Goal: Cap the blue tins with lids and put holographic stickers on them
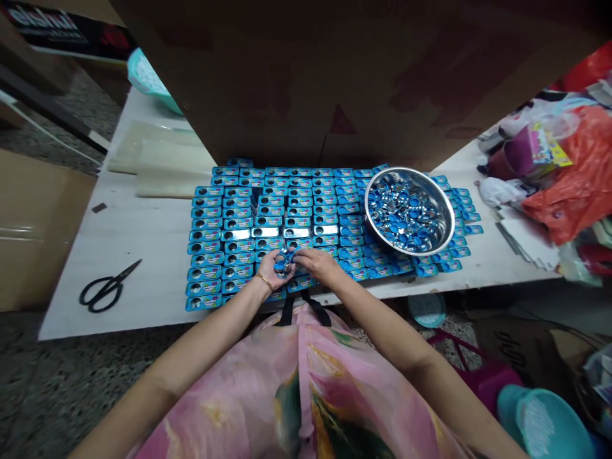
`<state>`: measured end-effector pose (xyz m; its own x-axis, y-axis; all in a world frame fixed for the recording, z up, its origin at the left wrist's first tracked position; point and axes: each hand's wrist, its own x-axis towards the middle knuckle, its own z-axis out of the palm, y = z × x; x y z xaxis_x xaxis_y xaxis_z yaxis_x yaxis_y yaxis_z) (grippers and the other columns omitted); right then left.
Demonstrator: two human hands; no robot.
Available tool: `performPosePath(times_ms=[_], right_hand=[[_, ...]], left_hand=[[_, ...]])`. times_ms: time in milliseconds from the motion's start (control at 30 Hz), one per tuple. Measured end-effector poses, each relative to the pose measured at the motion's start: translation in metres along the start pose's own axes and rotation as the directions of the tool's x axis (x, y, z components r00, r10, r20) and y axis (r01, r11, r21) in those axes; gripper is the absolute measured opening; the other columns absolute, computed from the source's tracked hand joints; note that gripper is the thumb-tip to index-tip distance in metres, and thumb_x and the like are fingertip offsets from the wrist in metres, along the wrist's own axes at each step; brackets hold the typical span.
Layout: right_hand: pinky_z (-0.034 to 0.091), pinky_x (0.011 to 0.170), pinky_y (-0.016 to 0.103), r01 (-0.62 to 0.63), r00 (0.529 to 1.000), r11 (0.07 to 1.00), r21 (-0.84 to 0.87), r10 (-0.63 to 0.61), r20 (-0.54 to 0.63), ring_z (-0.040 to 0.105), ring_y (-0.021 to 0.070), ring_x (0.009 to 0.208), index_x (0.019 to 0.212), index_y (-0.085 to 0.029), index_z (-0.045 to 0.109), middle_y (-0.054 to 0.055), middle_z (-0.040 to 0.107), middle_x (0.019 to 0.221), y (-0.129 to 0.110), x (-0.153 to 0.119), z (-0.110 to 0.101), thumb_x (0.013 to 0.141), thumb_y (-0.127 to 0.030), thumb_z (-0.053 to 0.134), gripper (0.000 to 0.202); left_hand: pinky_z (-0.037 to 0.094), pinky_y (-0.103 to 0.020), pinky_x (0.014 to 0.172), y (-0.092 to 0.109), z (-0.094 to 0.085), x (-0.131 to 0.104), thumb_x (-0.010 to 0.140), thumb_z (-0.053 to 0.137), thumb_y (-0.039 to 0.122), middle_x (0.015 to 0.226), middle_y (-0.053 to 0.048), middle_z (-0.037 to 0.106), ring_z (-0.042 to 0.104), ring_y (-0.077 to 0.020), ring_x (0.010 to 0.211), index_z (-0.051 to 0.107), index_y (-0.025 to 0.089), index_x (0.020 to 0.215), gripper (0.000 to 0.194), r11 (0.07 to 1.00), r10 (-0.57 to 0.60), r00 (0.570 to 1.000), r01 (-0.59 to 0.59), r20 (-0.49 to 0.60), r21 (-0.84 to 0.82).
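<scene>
Several small round blue-and-silver rings [285, 260] lie in the fingers and palm of my left hand [270, 271], which is partly curled around them. My right hand [319, 264] reaches in from the right, its thumb and fingertips pinched at these rings; which piece they grip is hard to make out. Beneath both hands spread rows of small blue rectangular tins [204, 275], each with a dark round spot at one end. A steel bowl [448, 231] full of similar blue-and-silver rings [406, 213] rests on the tins to the right of my hands.
Black scissors [109, 290] lie on the white table [157, 255] at left. A large cardboard box [306, 83] stands behind the tins. A turquoise basin [167, 99] sits at back left. Plastic bags [578, 178] and clutter crowd the right end. Below right is a turquoise tub [549, 414].
</scene>
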<state>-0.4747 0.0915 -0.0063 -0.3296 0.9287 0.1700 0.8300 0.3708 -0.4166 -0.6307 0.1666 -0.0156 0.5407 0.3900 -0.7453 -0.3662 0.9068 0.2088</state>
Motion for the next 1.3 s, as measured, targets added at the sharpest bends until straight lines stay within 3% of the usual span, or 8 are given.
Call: performPosePath(times_ms=[67, 200, 400, 600, 667, 900, 1100, 1300], right_hand=[[0.041, 0.083, 0.023, -0.159, 0.984, 0.986, 0.049, 0.162, -0.068, 0.053, 0.0133, 0.1, 0.112, -0.022, 0.053, 0.005, 0.057, 0.111, 0.01, -0.004, -0.005, 0.088, -0.018, 0.037, 0.029], [0.042, 0.07, 0.024, -0.562, 0.826, 0.827, 0.011, 0.563, -0.029, 0.06, 0.0159, 0.08, 0.107, -0.019, 0.053, 0.005, 0.065, 0.085, 0.032, -0.013, -0.011, 0.086, -0.021, 0.04, 0.025], [0.041, 0.072, 0.026, -0.576, 0.793, 0.79, -0.208, 0.602, 0.089, 0.058, 0.0198, 0.09, 0.098, -0.018, 0.054, 0.01, 0.062, 0.099, 0.032, 0.006, -0.002, 0.081, -0.016, 0.046, 0.02], [0.042, 0.07, 0.03, -0.668, 0.642, 0.684, -0.293, 0.729, 0.237, 0.058, 0.0258, 0.091, 0.109, -0.013, 0.05, 0.017, 0.061, 0.098, 0.047, 0.04, -0.002, 0.069, -0.023, 0.063, 0.044], [0.042, 0.068, 0.028, -0.665, 0.641, 0.695, -0.273, 0.719, 0.27, 0.058, 0.0247, 0.089, 0.102, -0.014, 0.054, 0.015, 0.062, 0.098, 0.053, 0.041, -0.004, 0.066, -0.024, 0.066, 0.04], [0.037, 0.06, 0.021, -0.597, 0.782, 0.802, -0.008, 0.584, 0.217, 0.057, 0.0141, 0.075, 0.088, -0.021, 0.055, 0.0, 0.063, 0.079, 0.052, -0.009, -0.006, 0.076, -0.028, 0.054, 0.014], [0.041, 0.064, 0.027, -0.672, 0.657, 0.704, -0.231, 0.71, 0.252, 0.059, 0.0215, 0.083, 0.1, -0.019, 0.054, 0.009, 0.063, 0.089, 0.035, -0.001, 0.008, 0.071, -0.029, 0.06, 0.031], [0.043, 0.073, 0.032, -0.671, 0.626, 0.675, -0.306, 0.737, 0.253, 0.059, 0.0251, 0.091, 0.111, -0.014, 0.049, 0.016, 0.062, 0.098, 0.032, 0.019, 0.011, 0.071, -0.017, 0.057, 0.041]], left_hand=[[0.049, -0.027, 0.047, 0.004, -0.004, 0.001, 0.077, 0.044, 0.021, 0.076, -0.01, 0.063, 0.063, -0.0196, 0.066, 0.057, 0.014, 0.084, 0.017, 1.0, 0.005, 0.999, -0.005, 0.048, 0.001], [0.049, -0.025, 0.049, 0.01, -0.012, 0.002, 0.074, 0.048, 0.02, 0.092, -0.012, 0.063, 0.063, -0.0235, 0.081, 0.057, 0.015, 0.087, 0.017, 1.0, 0.024, 0.996, -0.025, 0.091, 0.002], [0.047, -0.024, 0.048, 0.011, -0.014, -0.004, 0.073, 0.048, 0.02, 0.091, -0.012, 0.063, 0.063, -0.0226, 0.078, 0.057, 0.015, 0.087, 0.017, 1.0, 0.028, 0.995, -0.028, 0.095, -0.004], [0.047, -0.024, 0.047, 0.011, -0.009, -0.01, 0.074, 0.047, 0.021, 0.089, -0.012, 0.063, 0.063, -0.0215, 0.075, 0.057, 0.015, 0.086, 0.017, 0.999, 0.036, 0.994, -0.032, 0.102, -0.041], [0.047, -0.024, 0.047, 0.011, -0.009, -0.011, 0.074, 0.047, 0.02, 0.089, -0.011, 0.063, 0.063, -0.0214, 0.075, 0.057, 0.016, 0.086, 0.016, 0.998, 0.041, 0.993, -0.036, 0.107, -0.048], [0.046, -0.023, 0.046, 0.017, -0.019, -0.017, 0.073, 0.048, 0.02, 0.089, -0.011, 0.063, 0.062, -0.0202, 0.073, 0.057, 0.015, 0.086, 0.017, 0.996, 0.06, 0.993, -0.053, 0.102, -0.071], [0.046, -0.024, 0.046, 0.014, -0.009, -0.01, 0.073, 0.048, 0.02, 0.087, -0.011, 0.063, 0.062, -0.0216, 0.074, 0.057, 0.015, 0.084, 0.015, 0.999, 0.041, 0.994, -0.039, 0.103, -0.018], [0.045, -0.023, 0.044, 0.002, 0.005, -0.003, 0.073, 0.048, 0.02, 0.086, -0.012, 0.063, 0.063, -0.0209, 0.071, 0.057, 0.014, 0.088, 0.018, 0.998, 0.009, 0.989, -0.018, 0.148, 0.054]])
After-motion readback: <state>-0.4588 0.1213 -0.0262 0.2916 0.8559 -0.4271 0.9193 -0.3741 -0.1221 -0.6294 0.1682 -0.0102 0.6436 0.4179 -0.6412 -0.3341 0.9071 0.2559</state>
